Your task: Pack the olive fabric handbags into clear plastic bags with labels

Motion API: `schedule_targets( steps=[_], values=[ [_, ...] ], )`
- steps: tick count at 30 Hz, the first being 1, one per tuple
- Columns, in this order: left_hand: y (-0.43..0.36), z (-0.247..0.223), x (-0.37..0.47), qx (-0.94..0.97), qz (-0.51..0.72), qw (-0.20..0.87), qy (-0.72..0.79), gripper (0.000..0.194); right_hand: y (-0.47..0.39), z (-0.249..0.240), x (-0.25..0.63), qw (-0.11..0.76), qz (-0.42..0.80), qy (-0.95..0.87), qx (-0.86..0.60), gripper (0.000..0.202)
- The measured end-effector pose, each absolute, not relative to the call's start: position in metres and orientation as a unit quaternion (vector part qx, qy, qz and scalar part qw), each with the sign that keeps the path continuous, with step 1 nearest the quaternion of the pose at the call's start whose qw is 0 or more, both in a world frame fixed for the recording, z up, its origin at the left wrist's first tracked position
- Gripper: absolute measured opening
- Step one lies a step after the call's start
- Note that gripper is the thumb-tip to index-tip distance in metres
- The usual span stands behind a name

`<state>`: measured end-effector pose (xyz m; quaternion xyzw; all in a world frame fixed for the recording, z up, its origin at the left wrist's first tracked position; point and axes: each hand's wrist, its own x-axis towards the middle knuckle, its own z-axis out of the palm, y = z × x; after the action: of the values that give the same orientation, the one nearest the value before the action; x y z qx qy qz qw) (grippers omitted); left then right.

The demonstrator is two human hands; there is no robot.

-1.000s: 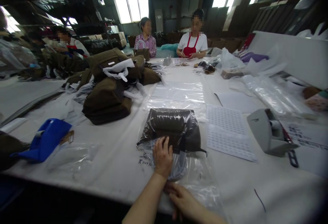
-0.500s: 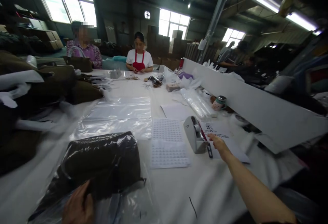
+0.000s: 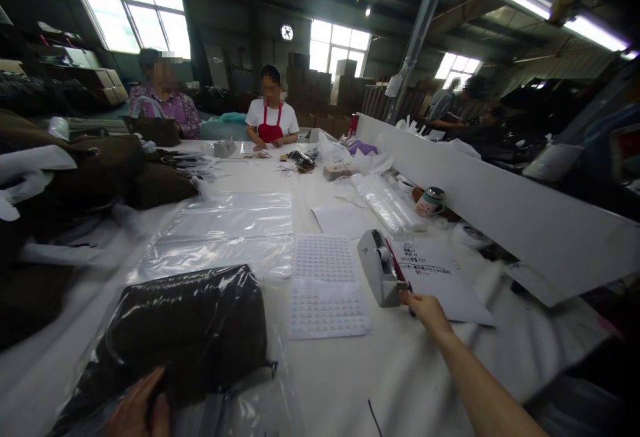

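Grey tape dispenser [image 3: 381, 275] pinched by right hand [image 3: 426, 309]; left hand [image 3: 136, 411] flat on bagged bag [image 3: 185, 333].

a grey plastic desktop tape dispenser [image 3: 381, 270] stands upright on the white table, just beside a printed white paper sheet, its cutter end toward the near edge. a dark brown fabric bag inside a clear plastic sleeve [image 3: 190, 333] lies flat at the near left, the sleeve's open end crumpled.
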<state>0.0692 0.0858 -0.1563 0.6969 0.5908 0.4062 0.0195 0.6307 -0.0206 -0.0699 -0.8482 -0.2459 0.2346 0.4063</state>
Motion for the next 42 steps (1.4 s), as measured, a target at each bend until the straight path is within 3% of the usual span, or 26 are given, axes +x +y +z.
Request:
schedule_targets(
  steps=[4,11,14,22,26,29,31,35,39,42],
  values=[
    [0.084,-0.152,0.073,0.696,0.415,0.011,0.586,0.039,-0.026,-0.066,0.638,0.417,0.198,-0.272,-0.845,0.033],
    [0.082,-0.152,0.071,0.717,0.398,-0.005,0.572,0.038,0.022,-0.058,0.629,0.528,0.215,-0.278,-0.773,0.060],
    [0.080,-0.148,0.072,0.724,0.382,-0.010,0.574,0.036,0.013,-0.062,0.617,0.555,0.213,-0.244,-0.766,0.054],
    [0.075,-0.126,0.082,0.707,0.394,0.004,0.588,0.041,-0.031,-0.051,0.609,0.464,0.216,-0.233,-0.827,0.049],
    [0.069,-0.122,0.087,0.676,0.426,0.045,0.600,0.048,-0.014,-0.016,0.555,0.472,0.318,-0.339,-0.749,0.058],
    [0.063,-0.117,0.090,0.649,0.449,0.086,0.608,0.050,0.018,0.006,0.485,0.487,0.466,-0.438,-0.595,0.050],
    [0.059,-0.116,0.090,0.639,0.456,0.111,0.610,0.049,0.044,0.017,0.435,0.447,0.542,-0.490,-0.517,0.043],
    [0.055,-0.117,0.090,0.613,0.470,0.150,0.617,0.053,0.097,0.033,0.328,0.268,0.608,-0.620,-0.418,0.034],
    [0.051,-0.117,0.089,0.586,0.497,0.188,0.611,0.058,0.129,0.028,0.224,0.043,0.414,-0.829,-0.373,0.032],
    [0.049,-0.117,0.089,0.571,0.514,0.208,0.605,0.061,0.143,0.006,0.173,-0.034,0.268,-0.880,-0.390,0.035]
  ],
)
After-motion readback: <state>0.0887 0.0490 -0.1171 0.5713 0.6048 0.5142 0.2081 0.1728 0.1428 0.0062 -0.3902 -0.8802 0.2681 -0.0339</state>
